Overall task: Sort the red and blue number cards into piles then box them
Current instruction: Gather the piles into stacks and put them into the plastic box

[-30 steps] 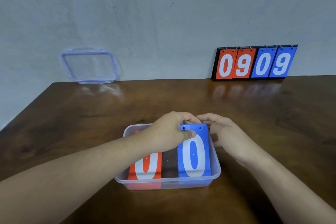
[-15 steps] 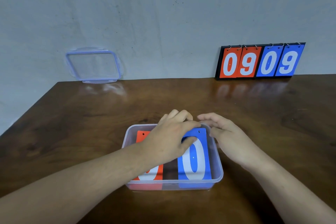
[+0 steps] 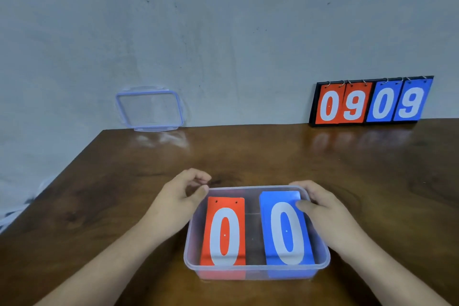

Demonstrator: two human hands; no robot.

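**A:** Taking the head view first. Spotting the cards anywhere?

**B:** Finding both piles lying flat inside the clear box [image 3: 255, 273], sitting on the worktop [image 3: 273, 156] near the front edge, about the middle. Seeing the red pile [image 3: 224, 233] filling the left half and the blue pile [image 3: 286, 231] filling the right half, lying apart and leaving a bare strip of box floor between them. Reading a white 0 on the top card of each.

**A:** Checking the left hand [image 3: 178, 196] now. Gripping anything?

**B:** Gripping nothing. Hovering just beside the box's far left corner, curling the fingers loosely and bringing the thumb tip right up to the rim there. Not managing to tell whether touching the plastic or not.

**A:** And looking at the right hand [image 3: 323, 208]?

**B:** Grasping the box at its far right corner: wrapping fingers round the outside of the wall and laying the thumb over the rim onto the right edge of the blue pile.

**A:** Noticing anything further back?

**B:** Making out a clear lid [image 3: 149, 110] with a blue-tinted rim, leaning upright against the wall [image 3: 223, 32] at the far left of the worktop. Also seeing a black flip scoreboard [image 3: 370, 102] standing at the far right against the same wall, showing red 0 and 9, then blue 0 and 9, hanging on small metal rings. Catching faint reflections of both in the glossy brown wood.
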